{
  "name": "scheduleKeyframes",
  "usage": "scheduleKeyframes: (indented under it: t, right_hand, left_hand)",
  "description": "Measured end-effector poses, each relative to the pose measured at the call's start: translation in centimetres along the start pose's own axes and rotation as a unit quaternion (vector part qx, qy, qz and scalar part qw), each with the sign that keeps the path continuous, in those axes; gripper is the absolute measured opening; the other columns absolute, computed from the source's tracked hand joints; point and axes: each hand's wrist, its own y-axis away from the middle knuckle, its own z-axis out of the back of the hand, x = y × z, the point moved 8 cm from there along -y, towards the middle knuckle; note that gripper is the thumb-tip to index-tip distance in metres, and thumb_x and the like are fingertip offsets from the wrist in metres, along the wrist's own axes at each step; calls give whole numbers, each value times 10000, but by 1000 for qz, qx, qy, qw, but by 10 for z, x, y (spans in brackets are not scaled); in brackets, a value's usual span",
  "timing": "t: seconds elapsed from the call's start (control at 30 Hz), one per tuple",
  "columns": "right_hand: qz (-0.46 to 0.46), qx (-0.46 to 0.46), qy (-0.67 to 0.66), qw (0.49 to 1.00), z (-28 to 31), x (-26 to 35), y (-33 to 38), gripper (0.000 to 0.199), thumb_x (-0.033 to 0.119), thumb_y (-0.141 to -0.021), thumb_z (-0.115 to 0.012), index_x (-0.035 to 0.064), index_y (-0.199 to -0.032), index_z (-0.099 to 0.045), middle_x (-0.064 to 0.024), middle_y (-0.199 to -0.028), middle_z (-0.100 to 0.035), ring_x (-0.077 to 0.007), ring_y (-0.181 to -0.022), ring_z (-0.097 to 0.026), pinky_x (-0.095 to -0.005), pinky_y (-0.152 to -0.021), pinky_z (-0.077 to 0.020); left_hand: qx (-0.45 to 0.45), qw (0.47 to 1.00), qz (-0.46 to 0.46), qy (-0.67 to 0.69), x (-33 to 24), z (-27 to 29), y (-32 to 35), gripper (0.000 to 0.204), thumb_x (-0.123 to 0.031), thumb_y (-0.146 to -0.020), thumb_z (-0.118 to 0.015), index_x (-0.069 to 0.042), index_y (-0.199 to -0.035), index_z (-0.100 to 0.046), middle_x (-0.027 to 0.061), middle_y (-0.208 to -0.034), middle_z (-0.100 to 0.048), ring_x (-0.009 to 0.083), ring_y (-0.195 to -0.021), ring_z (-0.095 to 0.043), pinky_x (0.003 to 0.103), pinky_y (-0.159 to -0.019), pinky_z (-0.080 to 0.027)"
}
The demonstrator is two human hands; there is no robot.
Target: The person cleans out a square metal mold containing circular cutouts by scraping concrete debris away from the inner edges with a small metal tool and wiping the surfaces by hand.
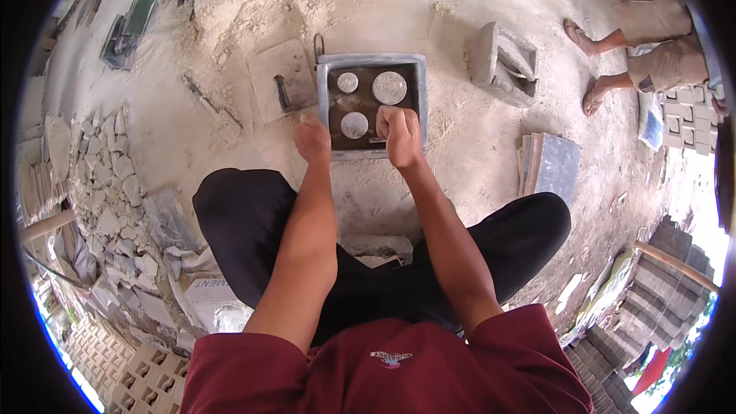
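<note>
Counts, head view: 1 square grey metal mould tray (372, 60) w/ dark inside. 3 round pale grey discs in it: small one (348, 82), large one (389, 87), mid one (354, 125). 2 bare hands at tray: left hand (313, 140), right hand (401, 134). 1 hollow grey concrete block (502, 61). 1 stack of flat grey slabs (550, 165). 2 sandalled feet of another person (592, 65).

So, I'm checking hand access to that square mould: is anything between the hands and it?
Nothing visible. The left hand rests at the rim of the grey square mould, and the right hand is already inside it, beside three round grey discs.
</note>
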Motion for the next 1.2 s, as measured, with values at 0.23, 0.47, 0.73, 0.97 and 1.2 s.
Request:
scheduleKeyframes:
  t: [0.23, 0.47, 0.73, 0.97, 1.2]
  right_hand:
    - [2, -55, -4, 998, 35, -18, 29, 367, 206, -848, -314, 44, -520, -274, -21, -488, -297, -112, -468, -268, -288, -448, -213]
    - [-92, -66, -54, 992, 64, -21, 27, 339, 189, -829, -289, 38, -525, -303, -36, -489, -306, -127, -479, -285, -304, -451, -234]
    - [-27, -76, -76, 994, 48, -13, 22, 324, 150, -825, -318, 10, -533, -295, -48, -491, -298, -133, -462, -282, -311, -436, -240]
    - [-96, -95, -121, 983, 41, -17, 18, 308, 163, -801, -325, 15, -533, -295, -25, -499, -310, -108, -476, -277, -303, -439, -237]
    - [-98, -81, -89, 988, 39, -20, 12, 321, 186, -794, -331, 9, -527, -311, -50, -493, -297, -129, -465, -286, -315, -446, -253]
  left_hand:
    - [24, 999, -40, -3, -11, -1, 9, 592, -367, -933, -270, 106, -831, -610, 317, -901, -600, 472, -899, -559, 520, -831, -417]
    - [12, 999, -10, -29, 6, 1, -3, 586, -361, -932, -261, 110, -915, -610, 315, -969, -591, 468, -937, -551, 511, -861, -409]
    - [-37, 999, -16, -17, 9, 7, 1, 598, -365, -935, -255, 116, -906, -609, 320, -945, -592, 471, -932, -548, 510, -866, -408]
    - [1, 1000, -2, -5, -1, 7, 1, 600, -371, -932, -264, 111, -893, -618, 319, -940, -594, 471, -922, -555, 516, -849, -417]
    - [-12, 1000, -7, -5, -2, 10, 0, 575, -356, -930, -285, 108, -881, -622, 314, -933, -599, 471, -903, -563, 524, -830, -424]
